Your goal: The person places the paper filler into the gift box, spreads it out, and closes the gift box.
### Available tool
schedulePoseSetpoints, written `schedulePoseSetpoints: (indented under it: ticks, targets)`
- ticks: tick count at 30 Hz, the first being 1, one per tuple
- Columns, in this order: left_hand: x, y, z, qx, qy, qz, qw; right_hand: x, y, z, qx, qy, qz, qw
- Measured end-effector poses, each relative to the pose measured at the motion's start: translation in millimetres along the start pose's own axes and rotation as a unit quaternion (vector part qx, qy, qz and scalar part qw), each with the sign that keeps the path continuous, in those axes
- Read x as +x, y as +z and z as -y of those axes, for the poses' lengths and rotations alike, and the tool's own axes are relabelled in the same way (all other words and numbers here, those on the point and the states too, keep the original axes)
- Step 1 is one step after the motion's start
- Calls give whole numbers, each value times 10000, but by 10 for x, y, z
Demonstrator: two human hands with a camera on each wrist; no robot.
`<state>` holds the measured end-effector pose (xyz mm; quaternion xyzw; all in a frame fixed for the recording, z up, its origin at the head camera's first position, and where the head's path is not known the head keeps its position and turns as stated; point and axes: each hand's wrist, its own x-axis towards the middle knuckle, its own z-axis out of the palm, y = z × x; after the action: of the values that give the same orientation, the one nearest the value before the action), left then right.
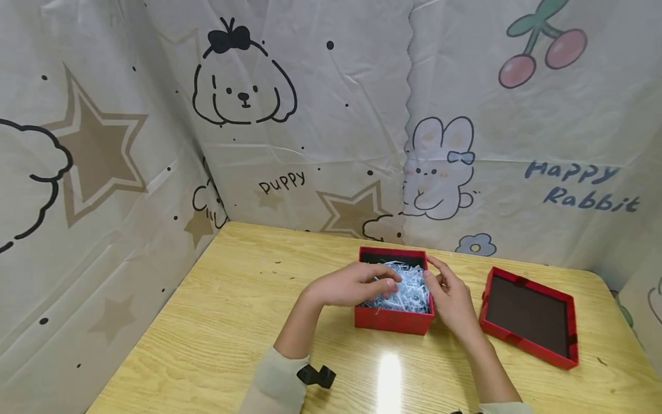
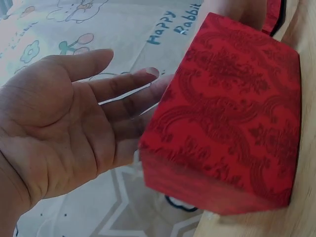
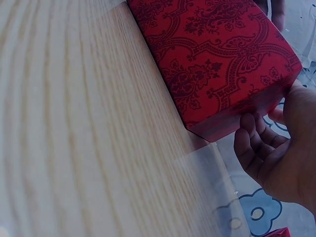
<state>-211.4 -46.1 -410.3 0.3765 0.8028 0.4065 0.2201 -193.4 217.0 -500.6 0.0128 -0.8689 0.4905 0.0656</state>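
A pale printed cloth (image 1: 331, 132) rises behind the wooden table (image 1: 233, 322), and on the table, toward its far edge, stands the red box (image 1: 391, 322), upright, its mouth facing up and its patterned front wall turned toward the person with a slight slant; the opening looks close to square, so I cannot tell a long axis. To its right, apart from it, lies the red lid (image 1: 530, 313), dark inner side up and skewed more strongly than the box. The left hand (image 1: 357, 284) reaches over the left wall, palm down, its fingers loosely bent and spread, gripping nothing; whether the fingertips touch the filling is unclear. The right hand (image 1: 452, 299) holds the right wall, thumb at the rim, index finger reaching to the far corner, the other fingers curled against the outside. Pale blue shredded paper (image 1: 411, 290) fills much of the box, near the left fingertips. Smallest, a black piece (image 1: 316, 376) sits at the left cuff.
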Motion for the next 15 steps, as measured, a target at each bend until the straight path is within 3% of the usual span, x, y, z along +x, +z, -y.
schedulePoseSetpoints:
  ticks: [7,15]
  targets:
    - [243,130,12,345,-162,-3,9993,3,-5,-14,132,-83,-27,9999]
    - [470,267,44,257,-499,-224,9982,8,5,-14,84,-140,-48,9999]
